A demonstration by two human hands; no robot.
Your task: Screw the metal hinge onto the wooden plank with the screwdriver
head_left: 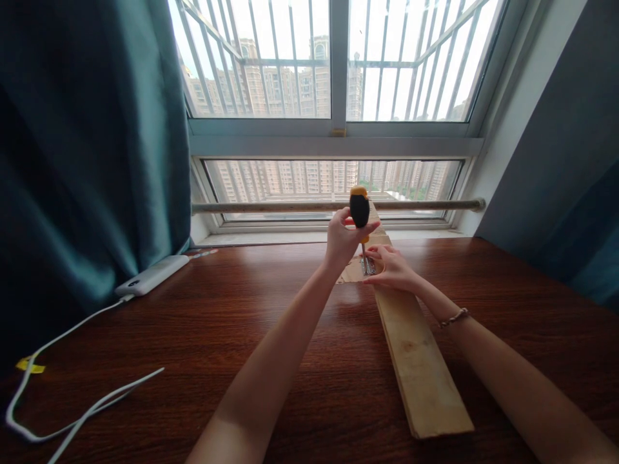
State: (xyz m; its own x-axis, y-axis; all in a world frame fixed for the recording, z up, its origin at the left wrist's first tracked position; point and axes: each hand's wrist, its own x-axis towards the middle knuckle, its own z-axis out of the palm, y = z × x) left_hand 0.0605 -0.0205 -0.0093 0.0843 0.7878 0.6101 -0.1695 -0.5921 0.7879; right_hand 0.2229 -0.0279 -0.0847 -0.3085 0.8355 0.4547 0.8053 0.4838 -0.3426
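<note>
My left hand (342, 240) is wrapped round a screwdriver (359, 209) with a black and yellow handle. The screwdriver stands nearly upright, its shaft pointing down at a small shiny metal piece (368, 265). That piece lies where a short light board (349, 270) meets a long wooden plank (420, 361); its exact kind is too small to tell. My right hand (393, 267) rests on the plank, thumb on the near side of the metal piece and fingers on the far side, steadying it. Part of the metal is hidden by the fingers.
A white power strip (152, 276) lies at the left by the dark curtain (97, 129), its white cable (72, 332) looping over the brown tabletop (232, 322). A metal rail (271, 207) crosses before the window behind the table. The plank's far end leans close to it.
</note>
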